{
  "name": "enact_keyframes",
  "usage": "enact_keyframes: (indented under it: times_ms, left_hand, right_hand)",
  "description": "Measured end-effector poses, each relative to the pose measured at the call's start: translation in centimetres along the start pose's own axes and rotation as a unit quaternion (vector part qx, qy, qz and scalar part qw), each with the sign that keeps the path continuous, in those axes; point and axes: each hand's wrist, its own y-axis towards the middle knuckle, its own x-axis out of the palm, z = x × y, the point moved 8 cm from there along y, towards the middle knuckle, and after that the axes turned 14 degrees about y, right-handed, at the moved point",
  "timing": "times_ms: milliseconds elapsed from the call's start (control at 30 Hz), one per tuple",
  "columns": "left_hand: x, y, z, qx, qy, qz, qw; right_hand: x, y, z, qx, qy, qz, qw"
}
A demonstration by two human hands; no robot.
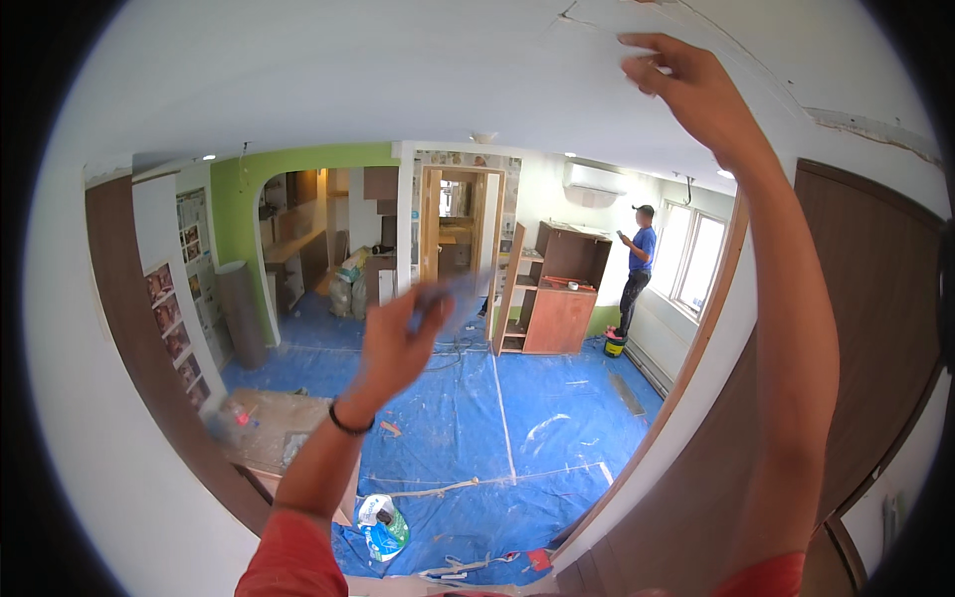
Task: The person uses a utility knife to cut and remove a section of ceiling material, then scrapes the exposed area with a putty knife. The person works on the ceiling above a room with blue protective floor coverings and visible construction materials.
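Note:
My left hand (396, 343), blurred by motion and with a dark band at the wrist, is raised in the middle of the view. It is closed on what looks like a putty knife (466, 297); the smeared blade points up and right. My right hand (686, 85) reaches up close under the white ceiling (398, 80), fingers bent and apart, with nothing seen in them. Near its fingertips the ceiling shows cracks and a small broken patch (569, 14). A longer crack line runs to the right of that hand.
Blue sheeting (448, 418) covers the floor below. A person (642, 254) in a blue shirt stands on a bucket (614, 347) by the window. A wooden cabinet (562, 318), a board-topped table (288, 418), and a white-green bag (383, 527) are around. A brown door (846, 298) flanks my right arm.

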Motion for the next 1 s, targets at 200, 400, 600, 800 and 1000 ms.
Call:
enact_keyframes:
  times_ms: [200,400,600,800,1000]
  left_hand:
    - [-7.1,8.5,10.1,0.144,-0.085,0.154,0.974]
    - [-8.1,11.2,11.6,0.158,-0.056,0.136,0.976]
    - [-10.9,16.5,15.0,0.179,0.053,0.149,0.971]
    - [-12.4,18.7,23.6,0.344,0.142,0.143,0.917]
    - [-11.7,19.3,27.7,0.427,0.235,0.183,0.854]
  right_hand:
    - [1.1,2.8,-0.8,0.035,0.37,0.18,0.911]
    - [1.5,2.8,0.0,0.031,0.449,0.214,0.867]
    - [1.4,3.3,2.2,0.06,0.444,0.219,0.867]
    - [0.5,0.8,3.0,0.086,0.306,0.212,0.924]
    - [-0.2,1.0,3.2,0.064,0.329,0.213,0.918]
